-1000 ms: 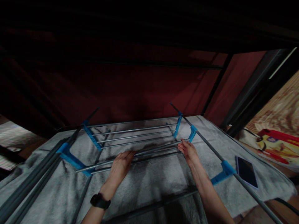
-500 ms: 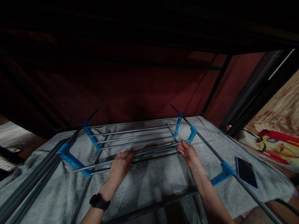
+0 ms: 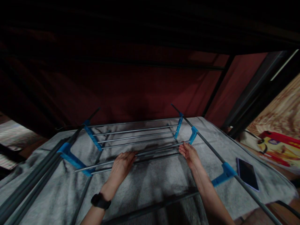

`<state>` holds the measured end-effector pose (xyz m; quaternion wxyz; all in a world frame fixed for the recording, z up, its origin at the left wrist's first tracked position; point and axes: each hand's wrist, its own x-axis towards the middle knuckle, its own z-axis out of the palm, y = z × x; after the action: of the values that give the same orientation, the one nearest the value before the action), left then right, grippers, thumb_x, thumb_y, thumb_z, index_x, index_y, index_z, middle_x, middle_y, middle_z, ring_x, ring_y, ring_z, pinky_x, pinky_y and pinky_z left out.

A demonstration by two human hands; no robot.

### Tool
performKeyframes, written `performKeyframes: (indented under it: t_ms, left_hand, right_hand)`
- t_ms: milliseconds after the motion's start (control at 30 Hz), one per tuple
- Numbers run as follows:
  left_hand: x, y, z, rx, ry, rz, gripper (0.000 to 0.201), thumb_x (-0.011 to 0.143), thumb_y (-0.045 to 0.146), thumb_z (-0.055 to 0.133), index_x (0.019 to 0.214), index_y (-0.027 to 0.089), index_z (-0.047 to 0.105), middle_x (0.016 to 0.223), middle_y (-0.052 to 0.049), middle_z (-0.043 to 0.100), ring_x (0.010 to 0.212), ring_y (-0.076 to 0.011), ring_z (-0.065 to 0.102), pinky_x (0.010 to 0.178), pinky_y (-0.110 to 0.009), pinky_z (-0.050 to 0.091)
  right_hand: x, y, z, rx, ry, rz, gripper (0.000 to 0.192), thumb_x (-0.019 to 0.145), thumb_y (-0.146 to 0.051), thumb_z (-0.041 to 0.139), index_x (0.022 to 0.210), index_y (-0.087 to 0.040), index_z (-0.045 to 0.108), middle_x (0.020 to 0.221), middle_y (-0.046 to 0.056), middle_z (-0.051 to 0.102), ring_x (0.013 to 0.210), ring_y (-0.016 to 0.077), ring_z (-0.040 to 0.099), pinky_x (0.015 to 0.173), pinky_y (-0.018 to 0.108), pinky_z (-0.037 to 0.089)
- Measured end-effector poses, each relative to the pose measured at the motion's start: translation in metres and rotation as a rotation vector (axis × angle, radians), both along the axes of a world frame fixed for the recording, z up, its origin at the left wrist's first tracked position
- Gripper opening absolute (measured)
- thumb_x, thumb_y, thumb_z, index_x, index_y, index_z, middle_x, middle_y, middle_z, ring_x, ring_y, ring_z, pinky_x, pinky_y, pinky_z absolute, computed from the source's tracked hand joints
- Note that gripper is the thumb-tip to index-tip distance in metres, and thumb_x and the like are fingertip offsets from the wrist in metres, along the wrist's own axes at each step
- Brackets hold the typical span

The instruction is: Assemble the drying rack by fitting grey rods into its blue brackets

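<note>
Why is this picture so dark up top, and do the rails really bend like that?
Head view: the upper half is nearly black and only the grey blanket and both hands are lit. The wide lens bows the rack rails toward the edges, and the corners look soft.

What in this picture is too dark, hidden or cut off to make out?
- Head view: everything above the red curtain is lost in darkness.
- The left hand has its fingertips curled over the rack's rods, so the grip is hidden.
- The right hand covers the rod end beside the blue bracket.
- The colourful item at right is blurred and cut by the edge.
- The phone has a dark screen.
</note>
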<state>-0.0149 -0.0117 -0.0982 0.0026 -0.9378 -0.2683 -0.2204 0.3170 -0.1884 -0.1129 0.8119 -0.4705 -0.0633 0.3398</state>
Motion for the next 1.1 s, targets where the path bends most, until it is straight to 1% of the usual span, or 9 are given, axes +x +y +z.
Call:
performKeyframes:
  t_ms: [200, 400, 600, 700, 833, 900, 967, 1033, 1100]
  left_hand:
    - [0.001, 0.0, 0.0, 0.018, 0.037, -0.001, 0.035, 0.108, 0.033, 0.041, 0.126, 0.021, 0.069, 0.101, -0.008, 0.077, 0.092, -0.0249, 0.071, 0.087, -0.04, 0.052]
    - [0.001, -0.002, 0.008, -0.002, 0.034, -0.009, 0.034, 0.107, 0.029, 0.042, 0.125, 0.021, 0.069, 0.099, -0.008, 0.076, 0.089, -0.0243, 0.07, 0.085, -0.039, 0.051]
    - [0.001, -0.003, 0.008, 0.001, 0.024, -0.022, 0.034, 0.107, 0.027, 0.042, 0.128, 0.022, 0.068, 0.103, -0.008, 0.076, 0.093, -0.0246, 0.07, 0.086, -0.039, 0.05]
    - [0.001, -0.002, 0.008, 0.008, 0.041, -0.015, 0.034, 0.107, 0.027, 0.043, 0.128, 0.022, 0.068, 0.102, -0.008, 0.076, 0.092, -0.0246, 0.07, 0.085, -0.039, 0.051]
    - [0.001, -0.001, 0.012, 0.053, 0.033, -0.017, 0.033, 0.107, 0.027, 0.043, 0.13, 0.022, 0.067, 0.103, -0.008, 0.077, 0.093, -0.0243, 0.07, 0.086, -0.039, 0.05]
    - [0.001, 0.001, 0.014, 0.075, 0.018, -0.029, 0.032, 0.107, 0.027, 0.045, 0.129, 0.023, 0.067, 0.104, -0.007, 0.077, 0.094, -0.0237, 0.07, 0.086, -0.038, 0.049]
    - [0.002, 0.002, 0.017, 0.088, 0.007, -0.032, 0.03, 0.106, 0.027, 0.048, 0.128, 0.023, 0.067, 0.103, -0.007, 0.077, 0.093, -0.0229, 0.07, 0.085, -0.036, 0.048]
    - [0.004, 0.001, 0.019, 0.092, 0.002, -0.024, 0.029, 0.106, 0.026, 0.048, 0.128, 0.023, 0.067, 0.102, -0.006, 0.076, 0.091, -0.0221, 0.069, 0.084, -0.035, 0.048]
    - [0.005, -0.001, 0.021, 0.085, 0.004, -0.019, 0.029, 0.106, 0.023, 0.048, 0.128, 0.023, 0.067, 0.101, -0.006, 0.076, 0.09, -0.0218, 0.069, 0.083, -0.035, 0.048]
  right_hand:
    - [-0.001, 0.0, -0.002, 0.006, 0.003, 0.005, 0.028, 0.07, -0.031, 0.093, 0.084, -0.021, 0.07, 0.081, 0.003, 0.073, 0.073, 0.0168, 0.071, 0.066, 0.025, 0.063]
    - [-0.001, -0.002, -0.005, 0.007, -0.01, 0.016, 0.024, 0.073, -0.03, 0.09, 0.084, -0.022, 0.071, 0.085, 0.005, 0.075, 0.073, 0.0169, 0.07, 0.066, 0.024, 0.063]
    - [-0.002, -0.005, -0.01, 0.018, -0.027, 0.027, 0.026, 0.073, -0.032, 0.09, 0.088, -0.021, 0.072, 0.093, 0.008, 0.076, 0.077, 0.0176, 0.071, 0.07, 0.026, 0.063]
    - [-0.003, -0.008, -0.01, 0.013, -0.039, 0.026, 0.027, 0.073, -0.034, 0.089, 0.09, -0.021, 0.072, 0.095, 0.008, 0.076, 0.079, 0.0174, 0.071, 0.071, 0.026, 0.062]
    - [-0.004, -0.011, -0.008, 0.0, -0.074, 0.025, 0.032, 0.071, -0.038, 0.09, 0.091, -0.022, 0.071, 0.097, 0.008, 0.075, 0.082, 0.0178, 0.07, 0.073, 0.026, 0.061]
    - [-0.004, -0.012, -0.008, -0.033, -0.116, -0.002, 0.036, 0.069, -0.041, 0.089, 0.092, -0.022, 0.07, 0.097, 0.007, 0.075, 0.082, 0.0178, 0.068, 0.073, 0.027, 0.06]
    - [-0.003, -0.013, -0.009, -0.089, -0.201, -0.065, 0.04, 0.068, -0.045, 0.087, 0.094, -0.022, 0.068, 0.096, 0.007, 0.073, 0.081, 0.0179, 0.066, 0.071, 0.027, 0.058]
    - [0.0, -0.014, -0.012, -0.151, -0.326, -0.167, 0.042, 0.069, -0.05, 0.082, 0.096, -0.022, 0.066, 0.097, 0.006, 0.071, 0.082, 0.0188, 0.065, 0.071, 0.029, 0.057]
    - [0.004, -0.018, -0.017, -0.22, -0.459, -0.291, 0.045, 0.07, -0.052, 0.077, 0.1, -0.023, 0.063, 0.102, 0.005, 0.068, 0.087, 0.0209, 0.064, 0.076, 0.034, 0.057]
